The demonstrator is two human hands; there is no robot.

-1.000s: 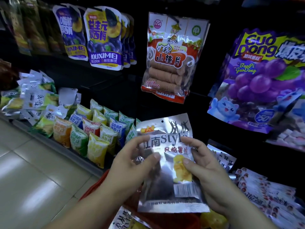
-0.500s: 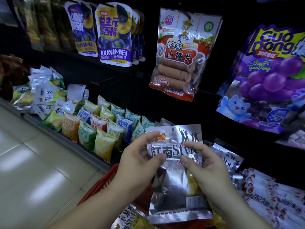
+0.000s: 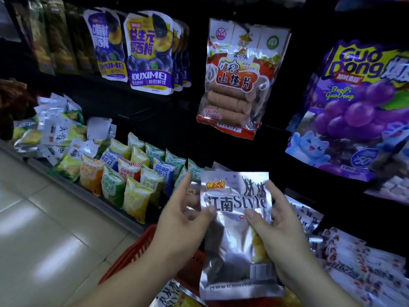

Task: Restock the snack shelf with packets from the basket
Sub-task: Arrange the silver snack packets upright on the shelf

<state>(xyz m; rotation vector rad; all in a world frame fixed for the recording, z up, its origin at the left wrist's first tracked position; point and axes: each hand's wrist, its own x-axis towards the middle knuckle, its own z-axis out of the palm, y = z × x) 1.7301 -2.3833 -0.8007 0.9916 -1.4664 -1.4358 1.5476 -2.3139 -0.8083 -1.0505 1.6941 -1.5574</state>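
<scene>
Straight ahead of the silver packet (image 3: 234, 218), dark open shelf space (image 3: 272, 158) lay beneath the hanging hawthorn bag (image 3: 239, 80). Small bright packets (image 3: 132, 173) crowded the shelf to the left. White sachets (image 3: 354, 262) filled the right, and the purple grape bag (image 3: 358, 111) overhung that side.

Glossy pale floor tiles (image 3: 44, 240) with soft light glare, dark shelving (image 3: 155, 116) along the right, dim aisle

- A shop aisle: black shelving (image 3: 143, 111) carries rows of small colourful foil snack packets (image 3: 132, 173).
- Large purple printed pouches (image 3: 150, 52) hang above a red plastic basket (image 3: 132, 251).
</scene>
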